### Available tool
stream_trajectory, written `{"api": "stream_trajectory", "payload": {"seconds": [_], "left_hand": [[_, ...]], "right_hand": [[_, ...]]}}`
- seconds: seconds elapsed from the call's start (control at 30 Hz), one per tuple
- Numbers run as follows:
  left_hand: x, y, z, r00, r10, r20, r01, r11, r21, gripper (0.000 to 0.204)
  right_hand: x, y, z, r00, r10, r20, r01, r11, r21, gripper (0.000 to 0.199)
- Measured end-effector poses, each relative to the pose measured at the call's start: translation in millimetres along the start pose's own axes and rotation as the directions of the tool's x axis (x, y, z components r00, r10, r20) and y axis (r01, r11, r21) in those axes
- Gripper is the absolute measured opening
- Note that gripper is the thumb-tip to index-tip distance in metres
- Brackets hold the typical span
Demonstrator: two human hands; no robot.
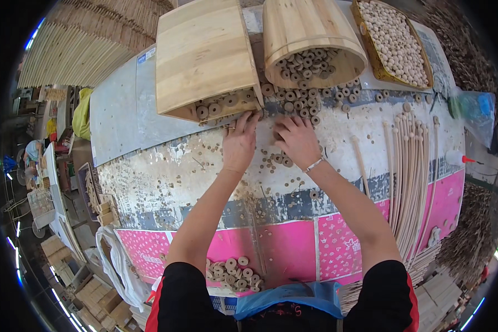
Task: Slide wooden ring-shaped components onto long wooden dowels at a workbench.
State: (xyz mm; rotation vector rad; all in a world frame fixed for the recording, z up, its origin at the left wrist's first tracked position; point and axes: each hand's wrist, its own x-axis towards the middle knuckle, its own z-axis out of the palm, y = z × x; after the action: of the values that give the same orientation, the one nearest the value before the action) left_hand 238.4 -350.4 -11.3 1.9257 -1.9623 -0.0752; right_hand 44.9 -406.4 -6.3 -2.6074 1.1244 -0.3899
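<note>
My left hand (239,145) is at the lower right corner of a pale wooden box (207,52), its fingers apart and reaching to the box's edge. The box lies on its side, with several wooden discs with centre holes (231,100) in its mouth. My right hand (299,139) is just below a spill of small wooden rings (299,104), its fingers curled inward; what they hold, if anything, is hidden. Behind it a wooden tub (310,33) lies tipped, its mouth toward me and rings inside. More rings (283,159) and small discs are scattered between my hands.
A yellow basket (369,47) of small wooden balls stands at the far right. Long ball-ended sticks (409,182) lie on the right of the worn tabletop (166,171). A ring heap (235,275) is at the near edge. A clear plastic bag (473,113) hangs at the right edge.
</note>
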Motion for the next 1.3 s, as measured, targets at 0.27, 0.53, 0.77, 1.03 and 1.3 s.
{"api": "stream_trajectory", "payload": {"seconds": [0.27,0.53,0.77,1.03,1.3], "left_hand": [[8.1,13.0,10.9,1.000,-0.022,-0.020,0.023,0.996,0.085,0.050],[1.8,3.8,4.9,1.000,-0.029,-0.005,0.030,0.994,0.106,0.047],[-0.5,7.4,-2.8,0.998,-0.064,0.030,0.063,0.998,0.030,0.053],[15.3,9.6,14.1,0.992,-0.124,-0.008,0.124,0.992,0.035,0.046],[13.6,10.0,1.7,0.995,-0.082,0.049,0.083,0.996,-0.018,0.041]], "right_hand": [[86.1,15.1,22.2,0.994,0.075,-0.075,-0.072,0.997,0.038,0.049],[71.0,-4.4,27.0,0.991,0.133,0.010,-0.127,0.962,-0.240,0.041],[3.0,10.4,1.4,0.999,-0.012,-0.053,0.011,1.000,-0.029,0.042],[67.4,35.2,13.6,0.995,0.038,-0.095,-0.041,0.999,-0.033,0.043],[27.4,28.2,-26.4,0.992,0.124,-0.017,-0.116,0.960,0.255,0.038]]}}
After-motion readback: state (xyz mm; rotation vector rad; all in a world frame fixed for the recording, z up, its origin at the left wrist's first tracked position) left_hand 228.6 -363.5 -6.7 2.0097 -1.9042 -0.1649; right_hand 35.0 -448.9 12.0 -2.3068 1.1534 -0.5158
